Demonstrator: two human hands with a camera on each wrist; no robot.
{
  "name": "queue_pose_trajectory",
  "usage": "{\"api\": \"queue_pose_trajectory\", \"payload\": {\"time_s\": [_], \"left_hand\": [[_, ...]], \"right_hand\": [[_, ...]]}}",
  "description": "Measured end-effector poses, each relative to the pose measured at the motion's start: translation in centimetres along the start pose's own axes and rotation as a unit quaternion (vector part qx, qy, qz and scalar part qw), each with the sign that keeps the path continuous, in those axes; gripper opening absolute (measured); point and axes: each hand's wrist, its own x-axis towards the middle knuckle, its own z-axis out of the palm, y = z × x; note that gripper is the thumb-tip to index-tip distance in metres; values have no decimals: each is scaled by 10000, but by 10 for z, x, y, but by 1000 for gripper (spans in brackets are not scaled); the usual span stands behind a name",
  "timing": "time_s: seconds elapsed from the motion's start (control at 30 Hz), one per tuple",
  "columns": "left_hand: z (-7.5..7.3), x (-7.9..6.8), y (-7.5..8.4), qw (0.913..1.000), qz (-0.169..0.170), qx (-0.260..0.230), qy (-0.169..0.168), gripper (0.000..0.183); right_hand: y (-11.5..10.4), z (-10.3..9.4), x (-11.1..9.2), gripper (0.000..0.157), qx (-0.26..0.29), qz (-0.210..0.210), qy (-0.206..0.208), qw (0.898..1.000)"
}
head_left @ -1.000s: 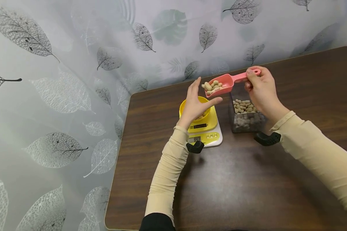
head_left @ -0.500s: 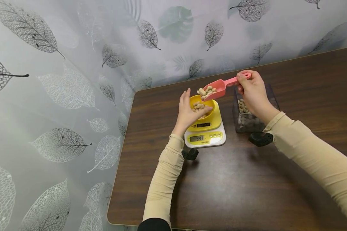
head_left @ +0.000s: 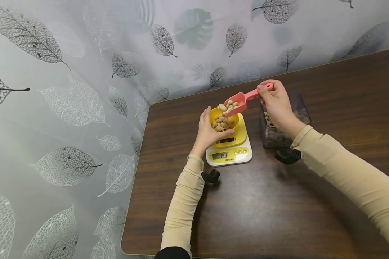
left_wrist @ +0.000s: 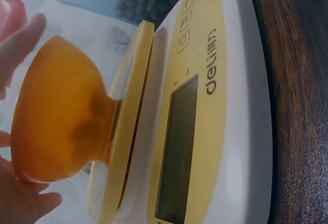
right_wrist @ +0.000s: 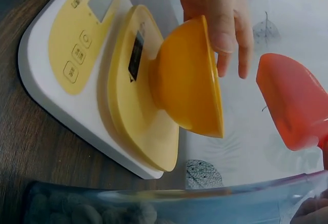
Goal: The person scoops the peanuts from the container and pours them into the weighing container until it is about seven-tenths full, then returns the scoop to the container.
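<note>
A yellow bowl (left_wrist: 61, 111) with peanuts (head_left: 223, 124) inside stands on a yellow and white kitchen scale (head_left: 243, 154); the display reads 943 in the head view. My left hand (head_left: 208, 133) grips round the bowl, fingers at its left side and thumb along its near side, right at the rim in the right wrist view. My right hand (head_left: 276, 104) pinches the handle of a pink scoop (head_left: 240, 98). Several peanuts lie in the scoop, which tilts down to the left with its lip over the bowl's far right rim.
A clear, dark-tinted bin (head_left: 270, 140) of peanuts stands right of the scale, partly under my right hand. The dark wooden table (head_left: 246, 212) meets a leaf-patterned covering (head_left: 188, 46) at its back and left edges. Black wrist mounts (head_left: 288, 156) hang below both wrists.
My right hand has brought the peanut-filled scoop left and down, over the bowl. My left hand has lowered from above the bowl and come round its side.
</note>
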Motion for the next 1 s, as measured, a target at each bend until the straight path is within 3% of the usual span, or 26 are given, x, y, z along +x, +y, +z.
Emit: {"api": "queue_pose_trajectory", "payload": {"time_s": [0.3,1.0], "left_hand": [[0,2,0,9998,62,149,-94,120],[-1,-1,2,9999,-7,100,-90,120]], "right_hand": [[1,3,-3,32,-995,-577,-492,9921],[2,1,-4,34,-944,-751,-364,9920]]}}
